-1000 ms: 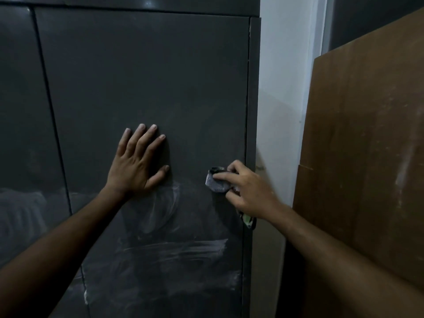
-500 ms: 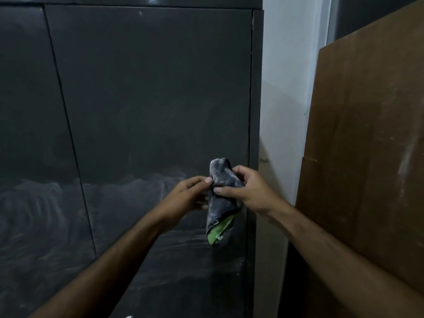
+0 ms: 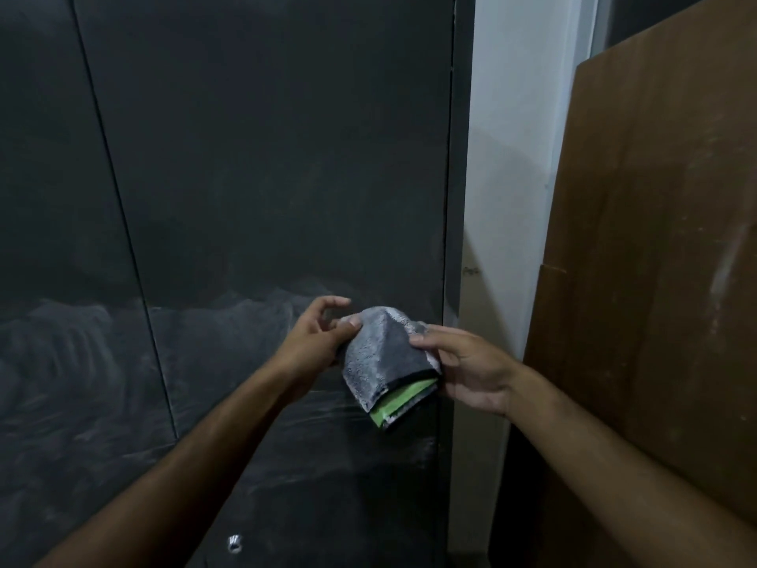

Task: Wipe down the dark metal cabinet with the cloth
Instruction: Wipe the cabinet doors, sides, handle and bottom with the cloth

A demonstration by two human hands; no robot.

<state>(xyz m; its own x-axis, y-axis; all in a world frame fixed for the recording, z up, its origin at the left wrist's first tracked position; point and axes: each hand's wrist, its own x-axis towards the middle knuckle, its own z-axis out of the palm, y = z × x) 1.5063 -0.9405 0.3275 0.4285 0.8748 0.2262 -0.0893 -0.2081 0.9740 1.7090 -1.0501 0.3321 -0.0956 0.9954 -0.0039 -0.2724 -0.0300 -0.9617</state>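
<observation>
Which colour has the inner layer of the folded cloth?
Bright green, peeking out at the lower edge of the grey cloth; the head view shows it.

Both hands raised together in front of the body, forearms bare.
The left hand [image 3: 313, 342] pinches the cloth [image 3: 385, 358] with thumb on its upper left edge, fingers curled behind; the right hand [image 3: 471, 368] grips its right side, fingers spread along it.

Both hands hold a folded grey cloth [image 3: 383, 354] with a green inner layer in front of the dark metal cabinet [image 3: 266, 178]: the left hand [image 3: 315, 342] pinches its edge at nine o'clock, the right hand [image 3: 467, 371] cradles it at three o'clock. Pale smears, perhaps dust, streak the cabinet's lower door. A brown board [image 3: 655, 260] leans at three o'clock beside a white wall [image 3: 512, 157].
</observation>
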